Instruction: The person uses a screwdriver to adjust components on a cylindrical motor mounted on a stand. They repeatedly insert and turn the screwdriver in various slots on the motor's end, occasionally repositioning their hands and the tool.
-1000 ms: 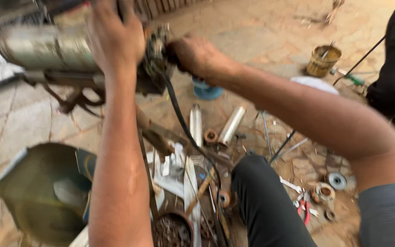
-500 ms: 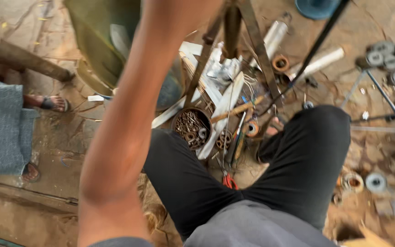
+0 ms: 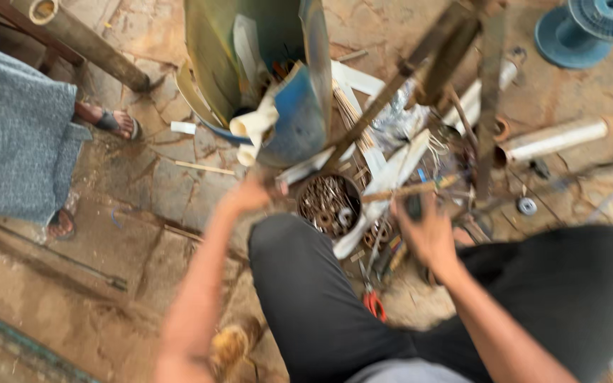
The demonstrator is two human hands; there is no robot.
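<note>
Tin of rusty bolts [image 3: 329, 204] lies between both hands' grip.

Person in black trousers [image 3: 306, 298] and a grey top [image 3: 406, 371], with bare forearms; both hands are blurred.

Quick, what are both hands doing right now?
Left hand: blurred, reaching by the tin of bolts; grip cannot be told.
Right hand: closed on a dark tool.

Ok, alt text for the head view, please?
Seated person in dark trousers reaches both hands into scattered scrap on a stone floor: left hand beside a round tin of rusty parts, right hand on a small dark thing. Red-handled pliers lie between the knees.
</note>
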